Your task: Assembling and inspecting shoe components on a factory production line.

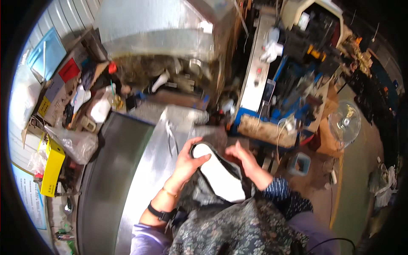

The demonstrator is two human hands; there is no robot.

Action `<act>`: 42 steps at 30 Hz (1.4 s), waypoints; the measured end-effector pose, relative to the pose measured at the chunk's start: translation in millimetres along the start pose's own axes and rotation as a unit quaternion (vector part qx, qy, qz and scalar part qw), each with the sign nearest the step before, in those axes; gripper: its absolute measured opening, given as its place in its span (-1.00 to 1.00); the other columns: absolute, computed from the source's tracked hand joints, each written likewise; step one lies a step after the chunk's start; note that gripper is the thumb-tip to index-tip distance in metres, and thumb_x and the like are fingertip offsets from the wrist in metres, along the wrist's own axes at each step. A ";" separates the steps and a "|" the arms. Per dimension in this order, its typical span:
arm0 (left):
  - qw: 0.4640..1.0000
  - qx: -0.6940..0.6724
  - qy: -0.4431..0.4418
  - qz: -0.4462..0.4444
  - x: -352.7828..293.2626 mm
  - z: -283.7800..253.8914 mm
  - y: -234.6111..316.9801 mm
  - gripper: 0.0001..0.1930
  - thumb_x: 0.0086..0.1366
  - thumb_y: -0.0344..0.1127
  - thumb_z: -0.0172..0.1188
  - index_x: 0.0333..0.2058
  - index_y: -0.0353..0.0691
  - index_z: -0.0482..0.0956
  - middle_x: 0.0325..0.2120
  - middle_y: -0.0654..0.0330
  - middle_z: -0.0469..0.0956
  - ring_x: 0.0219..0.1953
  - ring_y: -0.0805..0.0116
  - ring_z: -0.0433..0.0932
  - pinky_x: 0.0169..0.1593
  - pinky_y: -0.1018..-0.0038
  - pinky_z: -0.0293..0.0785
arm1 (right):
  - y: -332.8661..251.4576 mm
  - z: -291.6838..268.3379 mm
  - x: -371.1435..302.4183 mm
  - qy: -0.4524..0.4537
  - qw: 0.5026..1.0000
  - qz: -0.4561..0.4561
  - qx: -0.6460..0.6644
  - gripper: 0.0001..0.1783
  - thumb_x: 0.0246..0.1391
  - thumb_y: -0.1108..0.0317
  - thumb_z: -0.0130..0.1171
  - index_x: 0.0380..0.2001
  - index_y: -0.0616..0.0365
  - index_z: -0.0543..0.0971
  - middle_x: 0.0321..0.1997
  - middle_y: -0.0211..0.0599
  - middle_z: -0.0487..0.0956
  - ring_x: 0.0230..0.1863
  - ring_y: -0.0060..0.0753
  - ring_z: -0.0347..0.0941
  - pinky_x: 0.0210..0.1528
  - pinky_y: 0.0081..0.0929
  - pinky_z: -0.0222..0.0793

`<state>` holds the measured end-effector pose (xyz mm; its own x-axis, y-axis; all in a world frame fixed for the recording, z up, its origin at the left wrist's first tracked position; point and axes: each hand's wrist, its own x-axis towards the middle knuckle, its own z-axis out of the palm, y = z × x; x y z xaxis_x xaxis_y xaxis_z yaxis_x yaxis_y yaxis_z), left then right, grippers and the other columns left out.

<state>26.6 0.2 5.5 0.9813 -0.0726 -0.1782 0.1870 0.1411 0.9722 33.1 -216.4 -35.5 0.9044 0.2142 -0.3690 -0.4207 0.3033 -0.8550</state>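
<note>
A long white sole-shaped piece with a dark, shoe-like surround (221, 174) is held in front of the person's body, tilted, with one end toward the upper left and the other toward the lower right. The left hand (187, 163) grasps it at the upper-left end: the thumb lies over the white face and the fingers go round the outer side. The right hand (250, 165) is unclenched beside the opposite long side, fingers extended; contact between its fingertips and the dark surround cannot be confirmed.

Below the piece is a dark grey floral-print apron (229, 229). The left wrist bears a black wristband (160, 212); a dark blue sleeve cover with white marks (276, 189) is on the right forearm.

To the left of the hands runs a smooth silver metal surface (146, 187), with thin pale strands (171, 138) near its far end. Along its left edge lies a broad dark belt (108, 182). Beyond the belt's left edge are a crumpled clear plastic bag (78, 144), a white plastic bottle (100, 110) and an upright bright yellow box (52, 170).

Past the belt's far end stands a large dull-silver metal hood (157, 29), with a white elongated piece (160, 80) beneath its near edge. To the right, a flat dark phone-like rectangle (268, 90) lies at the right edge of a long pale metal panel (255, 85). A small blue-grey open container (299, 164) stands farther right of the right hand, near a round transparent fan-like object (345, 123).
</note>
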 end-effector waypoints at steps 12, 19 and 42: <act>0.998 0.031 -0.040 0.041 11.2 6.7 -34.5 -0.46 0.18 -0.50 0.34 0.12 -0.31 0.34 -0.18 0.22 0.55 -0.15 0.48 0.50 -0.06 0.53 0.47 | 4.3 27.5 -9.5 -0.016 0.655 -0.243 -0.716 -0.51 0.41 0.17 -0.27 0.03 0.37 0.48 -0.04 0.21 0.59 -0.07 0.21 0.55 0.01 -0.05 0.43; 0.999 0.024 -0.026 0.027 -0.1 14.8 -28.5 -0.46 0.21 -0.54 0.30 0.15 -0.30 0.34 -0.15 0.24 0.53 -0.13 0.50 0.48 -0.01 0.56 0.44 | -0.6 -21.7 -32.8 -0.162 0.919 0.057 -0.356 -0.28 0.46 -0.10 -0.39 0.34 0.32 0.23 0.41 -0.06 0.29 0.43 -0.19 0.18 0.41 -0.35 0.07; 0.936 0.345 -0.009 -0.069 -69.8 -25.6 -5.8 -0.42 0.56 0.01 -0.36 0.07 -0.44 0.40 0.05 -0.28 0.46 0.22 0.07 0.41 0.25 0.29 0.29 | 64.0 53.7 -30.9 -0.173 0.960 -0.138 -0.169 -0.20 0.42 0.16 -0.07 0.43 0.37 -0.19 0.43 0.14 0.14 0.44 -0.15 0.09 0.42 -0.34 0.00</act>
<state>-41.8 29.8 8.4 0.9478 -0.0602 -0.3131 0.2324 -0.5420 0.8076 -25.6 -153.7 -59.3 0.8753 0.4832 -0.0178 -0.0681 0.0868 -0.9939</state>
